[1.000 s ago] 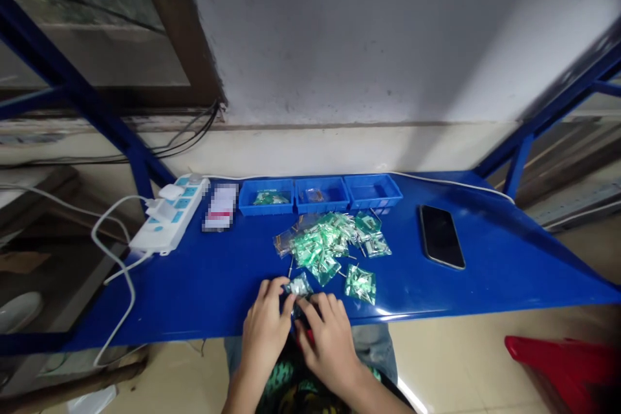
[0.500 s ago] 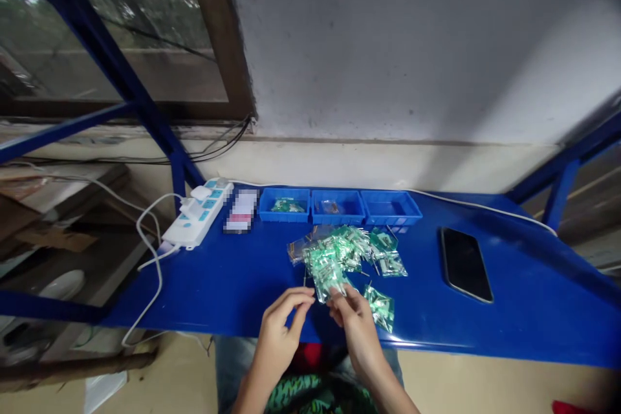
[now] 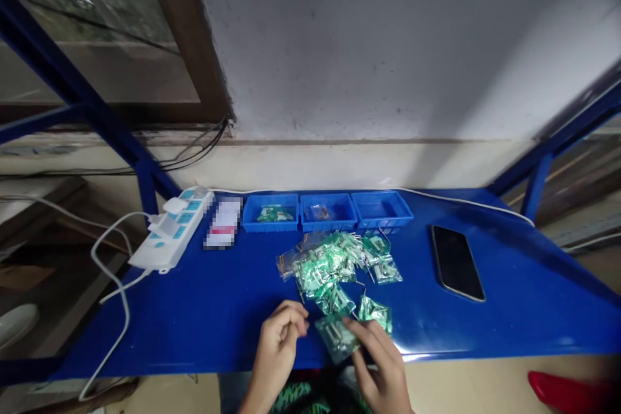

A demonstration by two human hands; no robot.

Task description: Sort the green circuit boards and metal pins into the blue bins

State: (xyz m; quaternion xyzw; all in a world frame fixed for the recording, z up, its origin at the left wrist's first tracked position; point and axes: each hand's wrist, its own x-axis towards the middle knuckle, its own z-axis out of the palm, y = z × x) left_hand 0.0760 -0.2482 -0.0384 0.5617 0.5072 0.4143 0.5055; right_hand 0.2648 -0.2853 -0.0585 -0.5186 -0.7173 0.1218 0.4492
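Clamped in the right hand [image 3: 383,365]: a small green bag [image 3: 334,340], pinched by its right side between thumb and fingers, above the front edge of the tabletop [image 3: 194,310]. Nearly square in outline, so no sure long axis to tell; set aslant to that front edge. Curled just to the left of the bag, with tips drawn together and nothing visible between them: the left hand [image 3: 279,339]. Likely to matter most, as a judgement: the narrow sideways gap there, with the bag's free left corner facing the left hand, yet the right hand nearer by already touching. Just beyond the right hand, toward the back: a loose bag [image 3: 376,314]. Farther back, around mid-tabletop: a heap of bags [image 3: 332,262]. Along the back edge: three boxes [image 3: 270,226] in a row. Toward the right edge: a phone [image 3: 458,263].
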